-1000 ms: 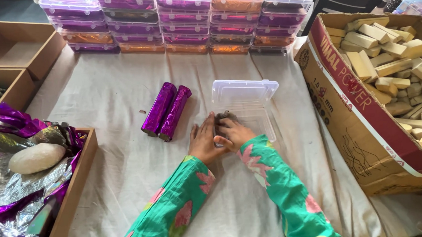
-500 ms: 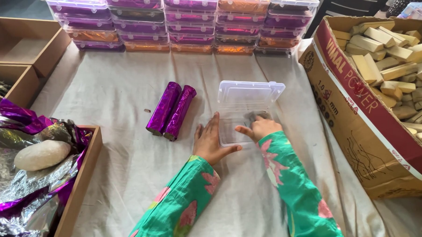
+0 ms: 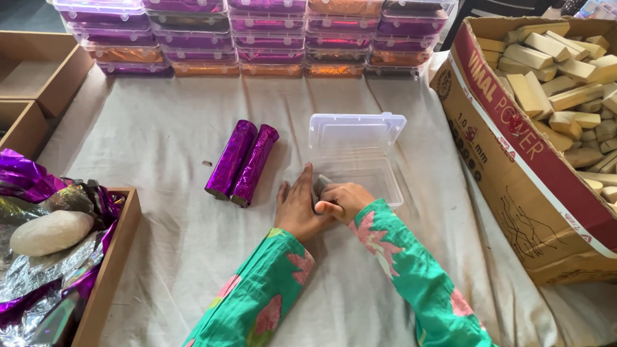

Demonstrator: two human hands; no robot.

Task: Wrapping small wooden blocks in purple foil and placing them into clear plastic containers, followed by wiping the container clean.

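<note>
The open clear plastic box (image 3: 360, 166) lies in the middle of the cloth-covered counter (image 3: 150, 141), its hinged lid (image 3: 356, 130) laid back on the far side and its tray toward the person. Both hands meet at the tray's near-left corner. The left hand (image 3: 296, 209) lies flat on the cloth, fingers spread and pressed against the box's left edge, holding nothing. The right hand (image 3: 342, 199) is curled at the same corner, its grip closed on a small grey wad, cloth or the like (image 3: 320, 186), which peeks out between the two hands; what exactly it is cannot be told.

The two foil-wrapped purple rolls (image 3: 242, 161) lie just left of the box, touching side by side, long axes running near-left to far-right, roughly in line with the box's short side. They are nearer the left hand, a little beyond its fingertips; the right hand would have to cross over it.

The rolls are shiny and crinkled; the box is smooth, rigid and see-through. On the far side stand stacks of closed filled boxes (image 3: 249, 32). To the right sits a cardboard carton of pale wooden blocks (image 3: 558, 83); at near left a wooden tray (image 3: 116, 259) holds crumpled silver and purple foil (image 3: 31, 272) and a smooth pale stone (image 3: 51, 232).
</note>
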